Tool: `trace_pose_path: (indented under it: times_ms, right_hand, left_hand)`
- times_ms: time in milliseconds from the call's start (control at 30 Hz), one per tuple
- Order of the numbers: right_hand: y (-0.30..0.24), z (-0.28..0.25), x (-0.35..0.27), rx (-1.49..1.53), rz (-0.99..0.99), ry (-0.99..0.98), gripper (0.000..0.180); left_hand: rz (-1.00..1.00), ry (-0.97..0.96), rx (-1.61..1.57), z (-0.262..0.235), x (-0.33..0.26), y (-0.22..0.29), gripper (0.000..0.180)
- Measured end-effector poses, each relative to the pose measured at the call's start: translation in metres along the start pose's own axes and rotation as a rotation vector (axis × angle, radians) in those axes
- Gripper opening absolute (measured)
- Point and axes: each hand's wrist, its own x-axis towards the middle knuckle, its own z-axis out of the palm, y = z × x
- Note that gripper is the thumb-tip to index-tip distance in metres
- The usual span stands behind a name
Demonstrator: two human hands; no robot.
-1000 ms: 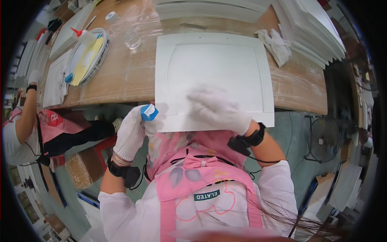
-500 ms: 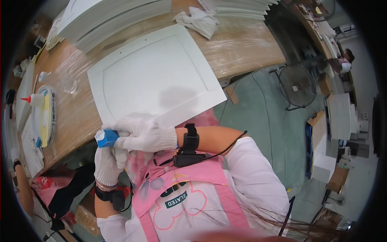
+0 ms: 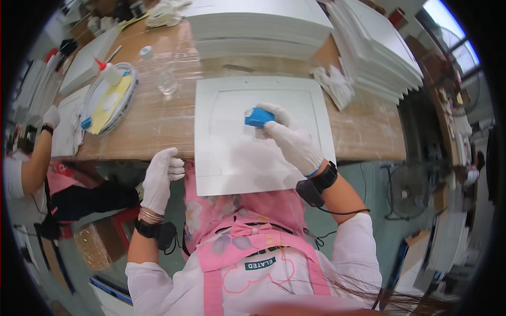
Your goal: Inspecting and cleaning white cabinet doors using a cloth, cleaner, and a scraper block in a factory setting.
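A white panel (image 3: 226,152) with a shallow frame-like groove lies on the table, its near edge overhanging towards my pink apron. Above its middle, my right hand (image 3: 290,134), in a white knitted glove, grips a small blue block (image 3: 258,117) with a whitish end. Whether the block touches the panel I cannot tell. My left hand (image 3: 161,176), gloved too, is at the table's front edge, left of the panel. Its fingers are curled in and nothing shows in them.
White panels stand in stacks (image 3: 258,39) behind and at the back right (image 3: 374,52). A white cloth (image 3: 334,87) lies right of the panel. Leftward are a round lid (image 3: 132,87), a red-tipped glue bottle (image 3: 109,73) and a clear bottle (image 3: 167,81). A co-worker's arm (image 3: 37,163) is at far left.
My hands have parted. The right one has carried the blue block over the panel; the left has moved to the table edge with nothing visible in it. My view has turned, so the panel appears straighter.
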Motion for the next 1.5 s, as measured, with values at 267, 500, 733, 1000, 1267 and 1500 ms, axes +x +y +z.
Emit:
trace_pose_path:
  times_ms: [267, 500, 733, 1000, 1267, 1500]
  right_hand:
    - [-0.024, 0.032, 0.043, -0.176, -0.087, -0.124, 0.04]
    - [-0.053, 0.035, 0.06, -0.224, -0.055, -0.151, 0.042]
    - [-0.046, 0.049, 0.089, -0.422, -0.108, 0.003, 0.044]
    - [-0.018, 0.038, 0.127, -0.818, -0.303, 0.119, 0.041]
    - [0.021, 0.013, 0.135, -1.116, -0.491, 0.131, 0.037]
    - [0.042, 0.034, 0.143, -1.261, -0.508, -0.067, 0.036]
  left_hand:
    - [-0.265, -0.072, -0.187, -0.033, -0.007, -0.047, 0.037]
    - [-0.42, -0.715, -0.615, -0.017, 0.018, -0.091, 0.04]
    - [-0.344, -0.389, -0.16, 0.003, 0.004, -0.057, 0.05]
    - [-0.316, -0.369, 0.064, -0.003, 0.013, -0.043, 0.042]
    - [-0.489, -0.46, 0.004, 0.003, 0.032, -0.045, 0.032]
    - [-0.464, -0.453, -0.058, -0.001, 0.037, -0.06, 0.031]
